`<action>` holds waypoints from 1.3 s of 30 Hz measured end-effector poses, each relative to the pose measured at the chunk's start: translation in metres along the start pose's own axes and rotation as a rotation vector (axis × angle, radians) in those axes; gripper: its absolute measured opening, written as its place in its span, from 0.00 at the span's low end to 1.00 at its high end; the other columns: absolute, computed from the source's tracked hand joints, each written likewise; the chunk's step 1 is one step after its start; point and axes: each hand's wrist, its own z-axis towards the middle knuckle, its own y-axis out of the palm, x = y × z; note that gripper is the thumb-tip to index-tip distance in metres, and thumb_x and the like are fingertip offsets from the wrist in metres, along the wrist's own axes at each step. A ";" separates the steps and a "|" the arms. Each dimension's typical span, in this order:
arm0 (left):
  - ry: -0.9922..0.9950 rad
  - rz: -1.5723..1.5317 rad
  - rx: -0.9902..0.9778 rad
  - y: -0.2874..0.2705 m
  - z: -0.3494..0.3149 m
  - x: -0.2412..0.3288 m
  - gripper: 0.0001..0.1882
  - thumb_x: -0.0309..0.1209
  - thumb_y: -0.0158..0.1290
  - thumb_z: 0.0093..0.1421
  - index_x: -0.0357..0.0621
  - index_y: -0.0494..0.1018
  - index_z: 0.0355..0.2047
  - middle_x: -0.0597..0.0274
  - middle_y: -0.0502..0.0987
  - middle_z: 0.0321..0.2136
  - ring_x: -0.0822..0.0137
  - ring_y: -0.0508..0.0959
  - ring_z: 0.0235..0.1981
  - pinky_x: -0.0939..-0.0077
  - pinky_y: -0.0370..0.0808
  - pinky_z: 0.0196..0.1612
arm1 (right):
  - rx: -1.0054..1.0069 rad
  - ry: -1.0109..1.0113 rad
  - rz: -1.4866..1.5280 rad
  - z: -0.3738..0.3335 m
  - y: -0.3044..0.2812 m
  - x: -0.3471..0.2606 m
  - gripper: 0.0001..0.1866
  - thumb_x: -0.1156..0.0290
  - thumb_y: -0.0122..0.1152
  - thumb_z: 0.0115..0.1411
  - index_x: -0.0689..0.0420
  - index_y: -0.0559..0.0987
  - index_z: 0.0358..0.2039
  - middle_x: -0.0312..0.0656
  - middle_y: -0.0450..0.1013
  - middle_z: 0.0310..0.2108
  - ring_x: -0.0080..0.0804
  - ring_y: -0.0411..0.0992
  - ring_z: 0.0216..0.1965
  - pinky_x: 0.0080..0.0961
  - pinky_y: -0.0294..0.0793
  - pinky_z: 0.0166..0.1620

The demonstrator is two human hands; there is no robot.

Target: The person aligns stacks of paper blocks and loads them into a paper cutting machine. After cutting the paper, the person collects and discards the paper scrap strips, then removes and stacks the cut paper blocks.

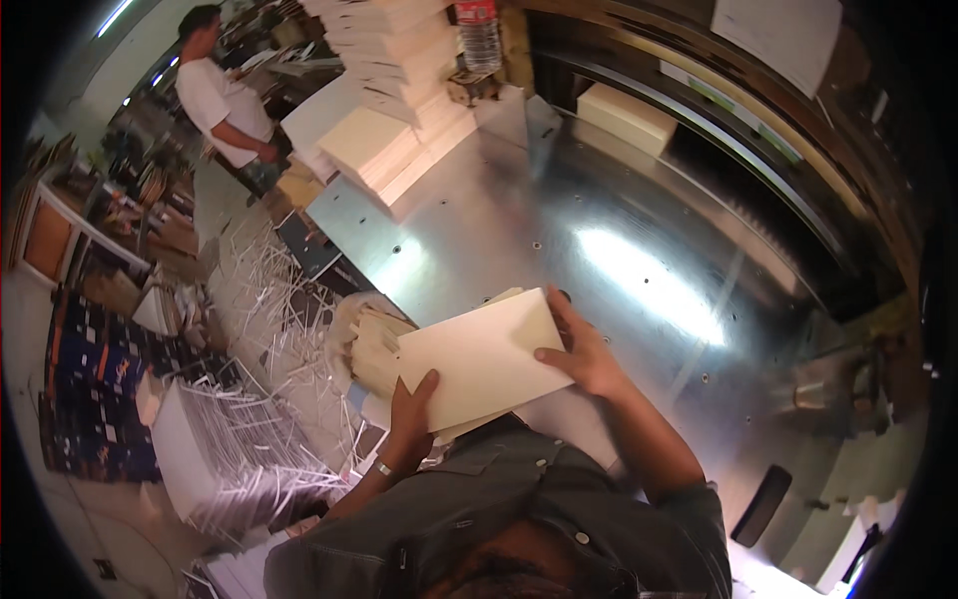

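Observation:
A stack of cream paper sheets (484, 359) is held between my two hands, over the near edge of the metal table. My left hand (411, 414) grips its lower left side, thumb on top and fingers out of sight beneath. At the right end, my right hand (582, 349) holds the stack with its thumb on the top sheet and fingers behind the far corner. The sheets lie slightly out of line along the far and near edges.
Tall paper stacks (394, 60) and a lower block of paper (364, 145) stand at the table's far left. Another paper block (626, 118) lies under the machine's beam. A plastic bottle (479, 38) stands behind. Paper strips (264, 309) litter the floor, where a person (225, 105) stands farther off.

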 end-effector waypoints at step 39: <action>0.668 0.261 -0.450 0.019 0.033 -0.021 0.59 0.66 0.73 0.39 0.36 0.67 0.61 0.57 0.77 0.50 0.64 0.79 0.51 0.69 0.76 0.55 | 0.331 -0.487 -0.256 -0.066 0.004 -0.010 0.39 0.45 0.72 0.52 0.64 0.68 0.48 0.49 0.69 0.40 0.38 0.68 0.41 0.37 0.69 0.47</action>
